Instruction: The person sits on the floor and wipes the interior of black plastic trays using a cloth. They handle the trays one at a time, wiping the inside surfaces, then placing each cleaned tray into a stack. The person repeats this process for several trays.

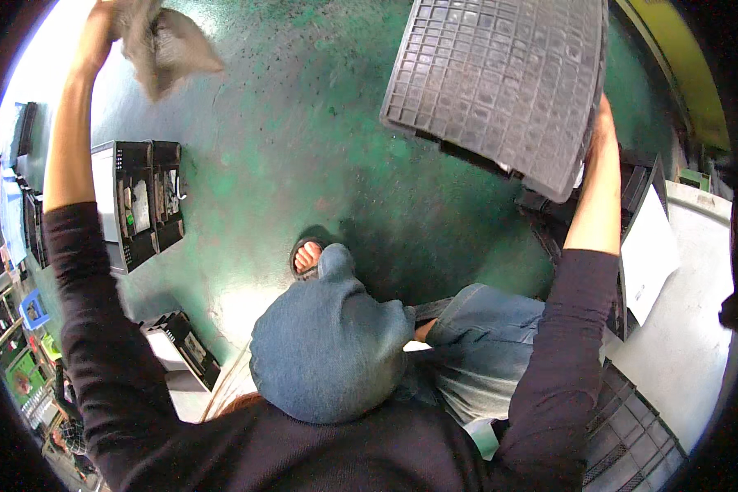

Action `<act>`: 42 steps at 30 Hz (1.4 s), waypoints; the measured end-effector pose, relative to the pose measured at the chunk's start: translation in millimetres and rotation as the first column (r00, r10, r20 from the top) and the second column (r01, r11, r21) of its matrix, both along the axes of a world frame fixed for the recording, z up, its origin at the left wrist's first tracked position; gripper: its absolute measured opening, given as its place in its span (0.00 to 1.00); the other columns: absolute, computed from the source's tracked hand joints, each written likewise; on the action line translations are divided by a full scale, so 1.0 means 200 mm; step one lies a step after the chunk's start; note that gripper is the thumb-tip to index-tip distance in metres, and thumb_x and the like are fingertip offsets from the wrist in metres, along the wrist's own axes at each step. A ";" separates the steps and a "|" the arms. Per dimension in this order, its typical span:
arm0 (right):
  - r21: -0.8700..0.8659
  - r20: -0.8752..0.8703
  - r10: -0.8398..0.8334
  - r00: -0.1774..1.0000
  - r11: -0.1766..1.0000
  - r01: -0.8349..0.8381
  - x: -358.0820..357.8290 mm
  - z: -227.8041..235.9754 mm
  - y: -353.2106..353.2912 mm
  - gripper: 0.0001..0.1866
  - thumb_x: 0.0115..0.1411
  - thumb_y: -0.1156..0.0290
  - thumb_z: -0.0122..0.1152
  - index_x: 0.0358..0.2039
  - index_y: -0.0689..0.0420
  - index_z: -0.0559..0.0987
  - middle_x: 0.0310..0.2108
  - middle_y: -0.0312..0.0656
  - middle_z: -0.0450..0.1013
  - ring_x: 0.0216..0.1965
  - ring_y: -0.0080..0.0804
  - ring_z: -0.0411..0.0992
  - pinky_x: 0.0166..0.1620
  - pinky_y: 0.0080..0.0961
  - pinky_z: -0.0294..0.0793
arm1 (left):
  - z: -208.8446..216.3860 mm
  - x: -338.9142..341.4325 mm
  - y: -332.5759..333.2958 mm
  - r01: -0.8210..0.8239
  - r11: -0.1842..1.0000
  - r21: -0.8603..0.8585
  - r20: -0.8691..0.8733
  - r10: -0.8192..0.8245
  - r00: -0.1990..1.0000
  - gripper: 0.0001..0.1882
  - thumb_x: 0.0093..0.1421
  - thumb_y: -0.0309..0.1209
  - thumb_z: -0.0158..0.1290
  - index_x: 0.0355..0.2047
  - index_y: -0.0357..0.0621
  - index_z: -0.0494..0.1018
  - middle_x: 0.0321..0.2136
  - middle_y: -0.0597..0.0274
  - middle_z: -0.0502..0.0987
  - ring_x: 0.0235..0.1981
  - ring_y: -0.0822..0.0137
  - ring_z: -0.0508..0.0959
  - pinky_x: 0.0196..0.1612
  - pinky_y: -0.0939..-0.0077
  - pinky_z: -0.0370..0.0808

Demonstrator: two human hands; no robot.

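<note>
Raised at the far left, my left hand (100, 37) grips a crumpled grey-brown cloth (168, 49) that hangs down from it. On the right, my right hand (603, 135) holds the side of a black plastic crate (492, 78). The crate is tilted, and its scuffed, gridded underside faces me. Its far end runs out of the picture at the top. Most of my right hand's fingers are hidden behind the crate's edge. The cloth and the crate are apart.
Black compartment boxes with small parts (143, 201) stand at the left, and another black box (184, 348) is nearer. Below my right arm lie a white sheet (648, 250), a pale tabletop (697, 271) and another black crate (635, 430). The green floor (262, 148) stretches ahead of my legs.
</note>
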State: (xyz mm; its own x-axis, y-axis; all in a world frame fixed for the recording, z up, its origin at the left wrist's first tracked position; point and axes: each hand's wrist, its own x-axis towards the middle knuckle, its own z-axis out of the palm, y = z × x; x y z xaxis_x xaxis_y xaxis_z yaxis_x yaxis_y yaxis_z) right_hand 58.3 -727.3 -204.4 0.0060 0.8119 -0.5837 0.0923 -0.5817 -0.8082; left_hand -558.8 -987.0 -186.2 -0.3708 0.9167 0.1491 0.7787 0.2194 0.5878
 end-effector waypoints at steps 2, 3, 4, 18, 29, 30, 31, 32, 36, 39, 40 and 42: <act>0.168 0.037 0.041 0.998 0.985 -0.047 -0.08 0.09 0.01 0.35 0.57 0.39 0.50 0.50 0.58 0.72 0.45 0.46 0.73 0.46 0.38 0.71 0.50 0.35 0.69 | 0.03 0.10 0.00 0.366 0.930 0.025 0.248 -0.360 0.899 0.26 0.64 0.37 0.43 0.62 0.45 0.58 0.54 0.57 0.67 0.52 0.67 0.69 0.57 0.73 0.63; 0.251 0.083 0.047 0.995 0.966 -0.066 -0.12 0.12 -0.01 0.36 0.56 0.38 0.51 0.50 0.58 0.73 0.45 0.45 0.73 0.46 0.37 0.71 0.50 0.35 0.69 | 0.07 0.16 -0.01 0.231 0.973 0.021 0.275 -0.228 0.934 0.26 0.64 0.37 0.44 0.62 0.47 0.58 0.54 0.57 0.68 0.51 0.67 0.69 0.56 0.73 0.64; 0.230 0.062 0.095 0.994 0.967 -0.107 -0.16 0.12 -0.06 0.35 0.55 0.38 0.53 0.46 0.59 0.75 0.41 0.43 0.74 0.42 0.35 0.72 0.47 0.34 0.70 | 0.12 0.23 -0.02 0.096 0.995 0.015 0.302 -0.097 0.948 0.26 0.63 0.37 0.45 0.62 0.49 0.58 0.53 0.57 0.68 0.50 0.68 0.70 0.56 0.73 0.65; 0.335 0.887 0.254 0.386 0.223 -0.916 -0.21 -0.80 -1.02 0.14 0.43 0.64 0.69 0.32 0.49 0.78 0.34 0.33 0.70 0.45 0.32 0.66 0.51 0.36 0.62 | 0.63 1.06 0.30 -0.189 0.941 0.279 0.686 -0.058 0.725 0.26 0.63 0.34 0.45 0.61 0.44 0.57 0.59 0.53 0.62 0.59 0.65 0.64 0.61 0.74 0.60; 0.163 -0.707 0.163 0.688 0.984 -0.066 -0.11 -0.65 -0.75 0.30 0.65 0.54 0.46 0.62 0.55 0.54 0.57 0.53 0.61 0.57 0.42 0.64 0.58 0.37 0.63 | -0.25 1.60 0.45 -0.057 0.982 0.183 0.675 -0.083 0.733 0.31 0.62 0.41 0.48 0.64 0.53 0.53 0.57 0.53 0.65 0.55 0.62 0.68 0.53 0.65 0.67; 0.151 -0.657 0.055 0.752 0.987 0.059 -0.10 -0.68 -0.70 0.30 0.65 0.56 0.48 0.62 0.55 0.55 0.56 0.51 0.62 0.57 0.41 0.64 0.58 0.37 0.64 | -0.36 1.56 0.39 0.081 0.996 -0.041 0.713 -0.028 0.701 0.31 0.61 0.35 0.50 0.64 0.52 0.52 0.39 0.57 0.77 0.38 0.65 0.76 0.45 0.72 0.72; 0.220 -0.662 0.047 0.748 0.966 0.134 -0.09 -0.72 -0.65 0.29 0.64 0.58 0.50 0.62 0.55 0.56 0.56 0.50 0.63 0.57 0.40 0.64 0.58 0.36 0.64 | -0.48 1.56 0.34 0.102 0.987 -0.126 0.444 -0.036 0.895 0.31 0.60 0.36 0.50 0.63 0.52 0.54 0.42 0.52 0.76 0.40 0.56 0.77 0.48 0.66 0.72; 0.426 -0.304 0.127 0.944 0.905 0.016 -0.10 -0.77 -0.60 0.28 0.63 0.62 0.51 0.61 0.56 0.57 0.57 0.51 0.62 0.58 0.40 0.62 0.59 0.36 0.62 | -0.58 1.53 0.28 0.085 0.987 -0.138 0.080 -0.075 0.994 0.31 0.59 0.37 0.51 0.62 0.53 0.55 0.45 0.47 0.74 0.43 0.47 0.75 0.50 0.60 0.70; 0.253 0.715 0.552 0.429 0.368 -0.895 -0.37 -1.03 -0.58 0.34 0.59 0.67 0.56 0.63 0.57 0.55 0.65 0.57 0.44 0.66 0.53 0.42 0.65 0.39 0.48 | -0.88 1.48 0.24 -0.118 0.983 -0.143 0.099 0.132 0.986 0.34 0.61 0.41 0.48 0.62 0.41 0.51 0.58 0.39 0.60 0.58 0.40 0.60 0.56 0.55 0.63; -0.426 0.699 0.632 -0.334 -0.007 -0.905 -0.79 -1.24 -0.64 0.37 0.57 0.70 0.51 0.65 0.55 0.49 0.67 0.56 0.34 0.68 0.53 0.35 0.65 0.52 0.40 | -1.03 1.56 0.30 -0.132 0.991 -0.015 0.080 0.133 0.988 0.33 0.65 0.37 0.41 0.64 0.36 0.41 0.59 0.37 0.57 0.61 0.43 0.57 0.62 0.63 0.56; -0.112 0.855 0.479 -0.200 -0.207 -0.972 -0.85 -1.30 -0.73 0.34 0.55 0.73 0.50 0.63 0.56 0.54 0.66 0.56 0.39 0.67 0.53 0.39 0.64 0.52 0.43 | -1.06 1.54 0.29 -0.167 0.985 0.047 0.152 0.158 0.976 0.32 0.65 0.35 0.41 0.64 0.38 0.42 0.58 0.37 0.58 0.60 0.43 0.59 0.61 0.62 0.58; 0.125 0.868 0.496 0.024 -0.171 -0.977 -0.89 -1.36 -0.67 0.30 0.55 0.75 0.50 0.60 0.48 0.61 0.62 0.50 0.53 0.63 0.51 0.51 0.62 0.47 0.52 | -1.09 1.56 0.30 -0.196 0.980 0.021 0.209 0.187 0.960 0.31 0.64 0.33 0.42 0.64 0.41 0.44 0.56 0.39 0.60 0.56 0.43 0.64 0.57 0.61 0.63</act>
State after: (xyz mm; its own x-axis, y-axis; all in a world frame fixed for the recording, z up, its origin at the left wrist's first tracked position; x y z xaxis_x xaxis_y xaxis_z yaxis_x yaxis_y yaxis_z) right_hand -119.3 -861.3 -477.3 -0.9161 0.3614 -0.1737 0.4009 0.8333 -0.3806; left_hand -246.3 -927.9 -403.9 -0.5656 0.8200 0.0874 0.5859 0.3250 0.7423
